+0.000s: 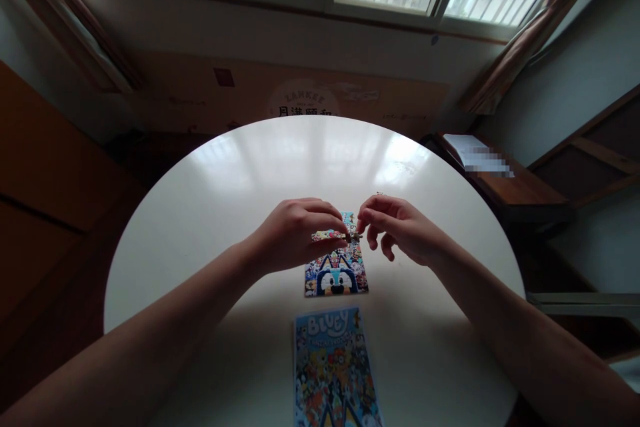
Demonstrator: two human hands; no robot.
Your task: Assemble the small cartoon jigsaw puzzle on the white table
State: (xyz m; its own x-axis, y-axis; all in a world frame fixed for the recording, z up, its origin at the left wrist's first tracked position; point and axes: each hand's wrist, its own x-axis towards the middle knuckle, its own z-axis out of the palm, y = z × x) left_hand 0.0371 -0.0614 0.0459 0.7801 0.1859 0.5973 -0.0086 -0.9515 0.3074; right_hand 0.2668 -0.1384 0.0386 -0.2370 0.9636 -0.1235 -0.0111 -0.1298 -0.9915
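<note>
My left hand [305, 233] is above the jigsaw puzzle, its thumb and fingers pinching a small puzzle piece [354, 237] at the fingertips. Just to the right is my right hand [395, 223]. Its thumb and forefinger come together close to that piece, while the other fingers curl loosely. Whatever is between its fingertips is too small to make out. Beneath both hands, the colourful puzzle [337, 280] lies flat on the table, a blue dog's face at its near edge. My left hand covers part of its upper left.
Nearer to me on the white round table [200, 213] lies a Bluey picture sheet [333, 360]. A small piece [380, 193] sits beyond my right hand. A wooden side table [525, 190] with papers [475, 152] stands at the right, and windows are behind.
</note>
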